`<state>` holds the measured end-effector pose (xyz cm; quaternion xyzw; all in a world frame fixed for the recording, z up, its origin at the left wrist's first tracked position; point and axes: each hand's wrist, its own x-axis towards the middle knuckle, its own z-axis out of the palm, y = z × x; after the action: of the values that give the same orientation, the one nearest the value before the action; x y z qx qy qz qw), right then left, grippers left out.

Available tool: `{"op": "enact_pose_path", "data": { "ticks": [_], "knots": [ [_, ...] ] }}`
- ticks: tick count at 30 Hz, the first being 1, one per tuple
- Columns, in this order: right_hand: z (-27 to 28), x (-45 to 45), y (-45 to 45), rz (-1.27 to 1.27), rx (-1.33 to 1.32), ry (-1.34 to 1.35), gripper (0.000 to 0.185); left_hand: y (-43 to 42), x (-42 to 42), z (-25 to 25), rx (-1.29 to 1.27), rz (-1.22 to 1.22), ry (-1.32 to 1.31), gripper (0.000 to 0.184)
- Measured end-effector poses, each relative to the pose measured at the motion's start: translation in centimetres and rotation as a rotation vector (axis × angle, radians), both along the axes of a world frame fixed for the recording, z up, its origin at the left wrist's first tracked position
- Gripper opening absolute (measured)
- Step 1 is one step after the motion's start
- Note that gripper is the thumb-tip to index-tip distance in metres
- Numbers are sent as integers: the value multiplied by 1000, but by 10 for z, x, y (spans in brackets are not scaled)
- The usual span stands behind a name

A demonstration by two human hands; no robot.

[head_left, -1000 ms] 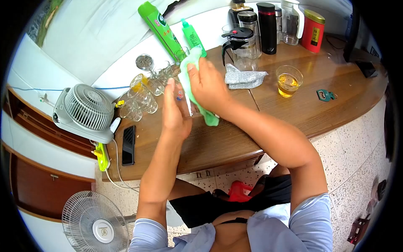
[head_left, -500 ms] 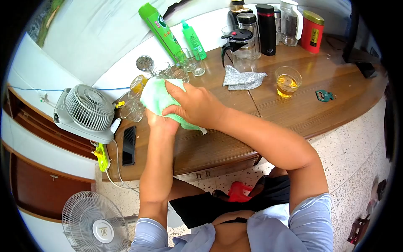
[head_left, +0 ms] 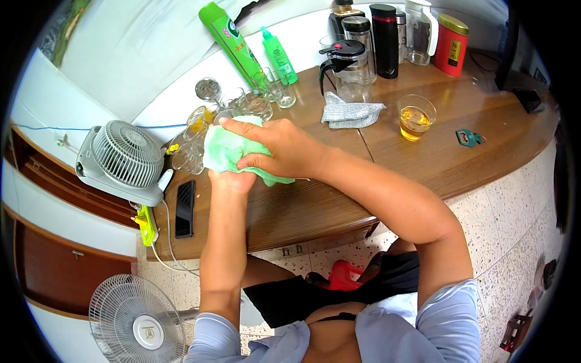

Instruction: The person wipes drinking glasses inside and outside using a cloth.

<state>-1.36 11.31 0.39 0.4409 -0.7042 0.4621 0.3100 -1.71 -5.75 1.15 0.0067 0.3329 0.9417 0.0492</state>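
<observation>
A light green cloth [head_left: 233, 148] is bunched up above the left part of the wooden table. My right hand [head_left: 281, 145] is closed on it from the right, thumb and fingers pressing over its top. Beneath the cloth is my left hand [head_left: 231, 181], with only the wrist and heel of the palm showing. Its fingers are covered, and whether something is wrapped inside the cloth cannot be seen. Just beyond my hands stand several clear glasses [head_left: 260, 107], and a clear glass vessel [head_left: 189, 158] is close to the cloth's left side.
A small fan [head_left: 128, 154] and a phone [head_left: 185, 209] are at left. A green spray can [head_left: 233, 45] and green bottle [head_left: 279, 57] stand behind. Rightward are a teapot [head_left: 352, 75], silvery cloth [head_left: 351, 114], glass of amber drink [head_left: 415, 124], bottle opener [head_left: 467, 137] and red tin [head_left: 450, 51].
My right hand has shifted slightly left over the cloth, its fingers now reaching across the top. The cloth has turned a little; my left wrist has moved slightly left.
</observation>
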Motion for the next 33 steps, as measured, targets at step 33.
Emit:
{"op": "enact_pose_path", "data": {
  "ticks": [33],
  "knots": [
    [31, 2, 9, -407, -87, -52, 41, 28, 1, -4, -369, -7, 327, 43]
  ]
}}
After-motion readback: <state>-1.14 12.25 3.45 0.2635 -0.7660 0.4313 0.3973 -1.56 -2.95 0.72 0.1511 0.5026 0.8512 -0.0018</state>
